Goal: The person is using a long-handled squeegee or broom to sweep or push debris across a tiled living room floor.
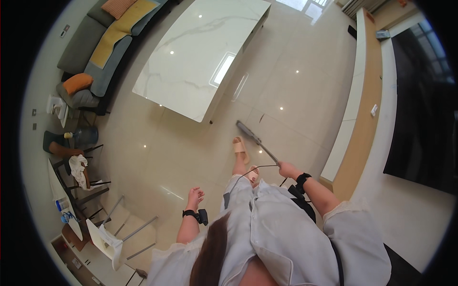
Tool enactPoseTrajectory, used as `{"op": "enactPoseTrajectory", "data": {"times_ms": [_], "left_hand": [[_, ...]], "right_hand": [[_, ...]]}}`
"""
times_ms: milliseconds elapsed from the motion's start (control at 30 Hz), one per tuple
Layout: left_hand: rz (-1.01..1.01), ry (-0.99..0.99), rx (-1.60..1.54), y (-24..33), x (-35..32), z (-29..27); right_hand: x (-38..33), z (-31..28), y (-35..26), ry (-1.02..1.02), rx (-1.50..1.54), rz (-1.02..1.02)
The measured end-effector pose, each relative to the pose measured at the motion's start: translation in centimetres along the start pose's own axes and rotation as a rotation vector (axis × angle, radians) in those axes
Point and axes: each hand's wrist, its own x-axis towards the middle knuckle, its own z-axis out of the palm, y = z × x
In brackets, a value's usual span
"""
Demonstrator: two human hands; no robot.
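My right hand is wrapped round the handle of a long grey floor tool, a mop or a broom; I cannot tell which. Its narrow, dark grey head rests on the tiles just ahead of my feet, close to a pink slipper. A thin cord or strap curves from near that hand across to my clothes. Off to the left, my left hand hangs in the air with loosely bent fingers apart, holding nothing. Both wrists wear black bands with small devices.
A low white marble-patterned table stands ahead, its near corner close to the tool. A long wooden-topped cabinet runs along the right, below a large black television. On the left are a grey sofa, a water jug and a white high chair.
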Motion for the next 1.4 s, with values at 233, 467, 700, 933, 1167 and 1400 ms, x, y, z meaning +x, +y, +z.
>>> {"op": "enactPoseTrajectory", "data": {"times_ms": [233,467,700,933,1167,1400], "left_hand": [[0.002,-0.027,0.071,-3.8,-1.7,0.0],[0.138,-0.038,0.186,-3.6,-4.0,0.6],[0.077,0.016,0.154,-6.5,-5.3,-1.9],[0.048,0.065,0.136,-9.4,-7.5,-5.3],[0.039,0.088,0.159,-10.9,-9.0,-9.5],[0.011,0.068,0.121,-11.7,-7.2,-13.4]], "right_hand": [[-2.3,3.3,2.2,0.105,0.282,0.203],[-1.4,4.3,9.3,-0.031,1.145,0.274],[-1.7,1.6,11.4,0.174,1.111,0.342],[4.5,3.0,8.5,0.178,-0.033,0.06],[3.2,6.7,0.4,0.27,-0.064,0.163],[-2.9,11.5,-8.2,-0.028,-0.164,-0.057]]}}
